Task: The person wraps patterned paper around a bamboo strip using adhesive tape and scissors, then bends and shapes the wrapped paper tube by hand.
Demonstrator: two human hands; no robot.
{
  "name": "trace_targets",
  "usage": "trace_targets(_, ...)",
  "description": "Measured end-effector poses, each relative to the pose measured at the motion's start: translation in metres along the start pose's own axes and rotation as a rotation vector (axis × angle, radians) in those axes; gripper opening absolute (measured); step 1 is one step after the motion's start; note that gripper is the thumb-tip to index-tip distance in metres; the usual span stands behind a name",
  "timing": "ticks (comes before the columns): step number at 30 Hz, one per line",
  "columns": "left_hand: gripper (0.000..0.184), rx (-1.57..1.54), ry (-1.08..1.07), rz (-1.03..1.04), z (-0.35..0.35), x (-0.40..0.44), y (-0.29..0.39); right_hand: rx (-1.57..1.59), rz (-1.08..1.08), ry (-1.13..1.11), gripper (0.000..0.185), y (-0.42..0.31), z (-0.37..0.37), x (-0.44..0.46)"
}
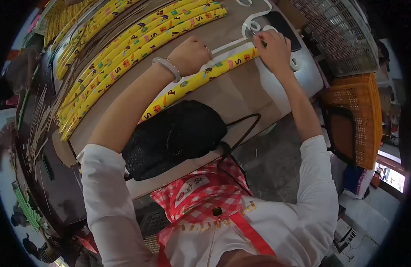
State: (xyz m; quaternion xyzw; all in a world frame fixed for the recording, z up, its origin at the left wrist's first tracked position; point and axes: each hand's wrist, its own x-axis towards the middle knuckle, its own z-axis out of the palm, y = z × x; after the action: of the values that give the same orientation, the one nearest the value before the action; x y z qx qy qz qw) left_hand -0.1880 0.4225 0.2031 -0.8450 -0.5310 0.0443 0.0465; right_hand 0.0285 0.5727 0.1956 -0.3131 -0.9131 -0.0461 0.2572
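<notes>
A yellow printed roll (201,81) with coloured gift and letter patterns lies slantwise across the table. My left hand (187,55) is curled closed just above its middle, a bangle on the wrist. A pale tape strip (232,46) runs from its fingers along the roll's far side towards my right hand. At the roll's right end, my right hand (273,50) is closed round a small dark-handled tool, mostly hidden by the fingers; a thin metal tip shows. Beside those fingers sits a white tape roll (254,26) with a loose curling end.
Several finished-looking yellow rolls (139,55) lie side by side at the left. A black mesh bag (174,138) sits near me, its cord trailing right. A dark phone-like slab (285,31) lies beyond my right hand. Grey (348,40) and orange baskets (363,120) stand at the right.
</notes>
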Motion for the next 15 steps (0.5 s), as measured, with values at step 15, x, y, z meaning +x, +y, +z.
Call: trace_targets(15,0.017,-0.157,0.043,-0.254,0.008,0.088,0.014,0.320,0.155,-0.250,0.032,0.030,0.033,0.032)
